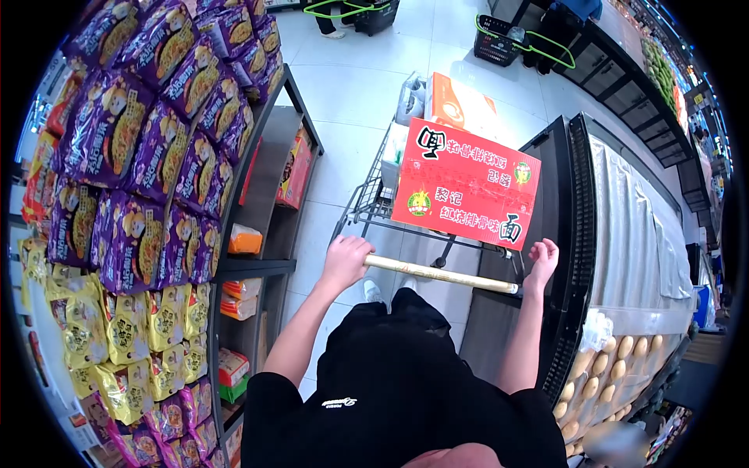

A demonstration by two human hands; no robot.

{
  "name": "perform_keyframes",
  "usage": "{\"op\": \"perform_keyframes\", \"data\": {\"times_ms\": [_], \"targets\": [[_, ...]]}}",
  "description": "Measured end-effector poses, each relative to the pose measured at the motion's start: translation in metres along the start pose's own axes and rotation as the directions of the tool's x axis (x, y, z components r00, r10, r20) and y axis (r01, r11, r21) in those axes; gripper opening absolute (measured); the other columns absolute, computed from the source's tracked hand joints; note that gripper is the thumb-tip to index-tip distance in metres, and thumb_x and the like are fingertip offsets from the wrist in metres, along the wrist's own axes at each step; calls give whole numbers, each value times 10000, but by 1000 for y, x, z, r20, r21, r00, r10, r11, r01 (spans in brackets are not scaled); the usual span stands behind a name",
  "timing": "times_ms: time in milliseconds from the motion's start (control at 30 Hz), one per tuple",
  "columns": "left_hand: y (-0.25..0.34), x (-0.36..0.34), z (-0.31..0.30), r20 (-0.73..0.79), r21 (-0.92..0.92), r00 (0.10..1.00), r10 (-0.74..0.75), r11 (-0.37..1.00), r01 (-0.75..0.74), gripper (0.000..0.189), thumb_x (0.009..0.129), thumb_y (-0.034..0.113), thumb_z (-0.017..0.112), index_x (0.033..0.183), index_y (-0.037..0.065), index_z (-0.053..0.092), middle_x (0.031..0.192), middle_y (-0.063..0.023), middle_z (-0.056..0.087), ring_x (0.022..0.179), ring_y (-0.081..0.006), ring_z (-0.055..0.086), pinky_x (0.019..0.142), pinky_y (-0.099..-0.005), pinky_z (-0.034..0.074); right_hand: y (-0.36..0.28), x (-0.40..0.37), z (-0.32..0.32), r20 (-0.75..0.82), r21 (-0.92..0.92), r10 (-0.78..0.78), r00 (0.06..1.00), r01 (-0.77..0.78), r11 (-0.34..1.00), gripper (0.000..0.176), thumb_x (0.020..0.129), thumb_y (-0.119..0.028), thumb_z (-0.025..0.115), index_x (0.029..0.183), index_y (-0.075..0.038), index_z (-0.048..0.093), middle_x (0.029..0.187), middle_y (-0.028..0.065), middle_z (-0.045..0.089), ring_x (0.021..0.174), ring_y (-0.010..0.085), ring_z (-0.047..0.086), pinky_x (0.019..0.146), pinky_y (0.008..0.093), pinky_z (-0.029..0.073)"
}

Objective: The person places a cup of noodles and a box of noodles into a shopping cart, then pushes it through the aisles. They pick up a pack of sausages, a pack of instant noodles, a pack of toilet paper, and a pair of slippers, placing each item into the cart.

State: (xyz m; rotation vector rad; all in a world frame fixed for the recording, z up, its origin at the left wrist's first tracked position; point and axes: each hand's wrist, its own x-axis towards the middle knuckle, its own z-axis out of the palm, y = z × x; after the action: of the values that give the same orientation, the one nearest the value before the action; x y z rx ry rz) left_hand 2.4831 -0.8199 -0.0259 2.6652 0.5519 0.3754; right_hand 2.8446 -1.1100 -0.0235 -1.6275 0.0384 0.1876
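A shopping cart with a pale gold handle bar (437, 274) stands in front of me. My left hand (348, 261) is closed round the left end of the bar. At the bar's right end is my right hand (541, 261), fingers curled and raised above the cart's corner; whether it grips anything is hard to make out. A red carton (466, 183) with black and white lettering lies on the cart just beyond the bar. Behind it are an orange and white box (460, 103) and a grey plastic bag (410, 98).
Shelves with purple noodle packs (148, 156) and yellow packs (125, 320) line the left. Close on the right stands a black-framed bin (573, 257) with potato-like produce (599, 364). Ahead, people stand near black baskets (495, 42) with green handles.
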Motion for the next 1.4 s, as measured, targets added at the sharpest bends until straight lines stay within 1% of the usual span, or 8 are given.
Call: {"op": "perform_keyframes", "data": {"times_ms": [267,367,467,600,667,833,1100,1400], "targets": [[-2,66,-6,264,-16,960,-96,994,104,437,737,365,761,1101,137,680,977,-61,678,1007,-235,624,970,-380,411,4,166,51,161,-191,156,975,-124,974,394,1025,-321,509,1290,-33,550,1158,78,628,1044,161,615,882,313,480],[-2,98,-6,367,-85,911,-188,969,234,517,770,423,745,1196,144,653,1057,-73,689,1086,-239,612,1060,-398,358,22,225,62,292,-73,363,885,-358,931,568,1049,-481,376,1389,-44,503,1312,110,601,1178,211,578,1003,369,441],[-4,126,-6,495,-315,792,-359,775,548,436,872,354,682,1223,100,629,1113,-112,691,1069,-266,646,976,-399,465,13,244,85,418,-15,364,832,-394,919,565,1054,-483,370,1377,-41,509,1297,100,612,1173,205,579,1012,372,439],[2,197,7,265,-525,824,-501,642,559,385,938,247,623,1256,34,594,1229,-141,647,1135,-251,631,981,-363,478,2,257,103,508,93,405,760,-516,852,553,1054,-495,366,1330,-46,532,1280,94,628,1120,192,623,984,362,477],[-9,243,39,138,-706,849,-510,551,446,456,973,271,586,1338,5,526,1339,-161,583,1235,-251,570,1041,-350,440,-3,259,120,533,89,415,737,-537,839,572,1057,-501,338,1338,-34,512,1293,99,619,1141,196,617,985,361,485],[-17,337,119,266,-863,705,-658,163,478,542,1057,377,433,1463,20,392,1390,-153,545,1283,-220,517,1083,-337,393,-18,261,121,508,76,433,744,-540,838,589,1043,-533,353,1346,-53,507,1276,105,629,1114,204,637,948,370,519],[12,358,68,376,-911,798,-471,-31,411,583,1057,410,436,1486,28,336,1371,-101,541,1229,-162,525,1046,-335,427,-49,266,138,539,147,357,763,-503,852,574,1037,-481,437,1394,-32,476,1347,116,583,1178,223,600,987,378,485],[1,338,-56,-128,-951,843,-522,307,45,687,979,421,607,1472,24,342,1346,-99,556,1235,-169,514,1066,-347,405,-158,240,229,542,327,-22,840,-186,926,525,1022,-424,499,1372,-34,474,1312,111,595,1161,224,603,998,391,476]]}}
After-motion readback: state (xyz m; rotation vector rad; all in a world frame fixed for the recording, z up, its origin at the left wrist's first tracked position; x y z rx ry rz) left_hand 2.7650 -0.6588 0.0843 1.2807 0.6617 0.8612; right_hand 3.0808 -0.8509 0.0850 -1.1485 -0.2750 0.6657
